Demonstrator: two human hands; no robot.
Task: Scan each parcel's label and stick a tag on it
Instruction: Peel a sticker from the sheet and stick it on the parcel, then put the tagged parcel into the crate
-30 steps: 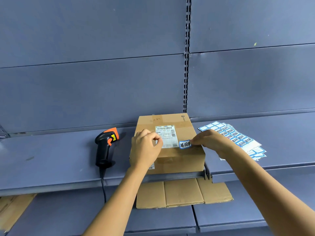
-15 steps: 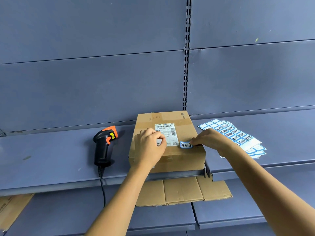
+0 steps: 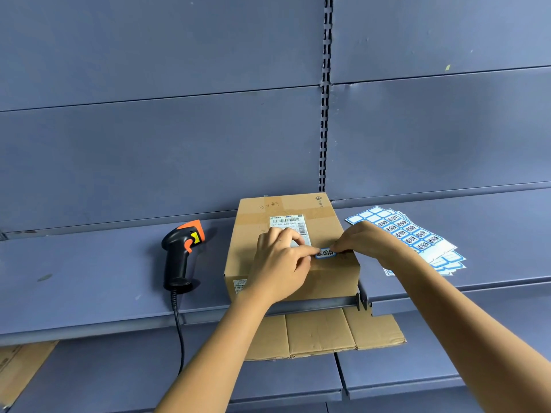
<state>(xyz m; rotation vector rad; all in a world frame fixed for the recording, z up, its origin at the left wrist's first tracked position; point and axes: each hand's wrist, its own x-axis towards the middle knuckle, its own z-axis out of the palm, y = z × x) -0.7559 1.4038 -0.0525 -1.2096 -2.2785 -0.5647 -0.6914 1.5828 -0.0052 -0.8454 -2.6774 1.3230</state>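
Tag (image 3: 325, 253) pinched atop parcel (image 3: 331, 281): left hand (image 3: 277, 263), right hand (image 3: 366, 242).

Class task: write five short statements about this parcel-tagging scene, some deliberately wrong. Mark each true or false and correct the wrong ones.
1. The scanner sits on the shelf left of the box. True.
2. The right hand holds the scanner. False: it pinches the blue tag on the box top.
3. Sticker sheets lie right of the box. True.
4. The box's flaps stand open. False: it is closed, with tape across the top.
5. The left hand is off the box. False: it rests on the box top, fingers at the blue tag.
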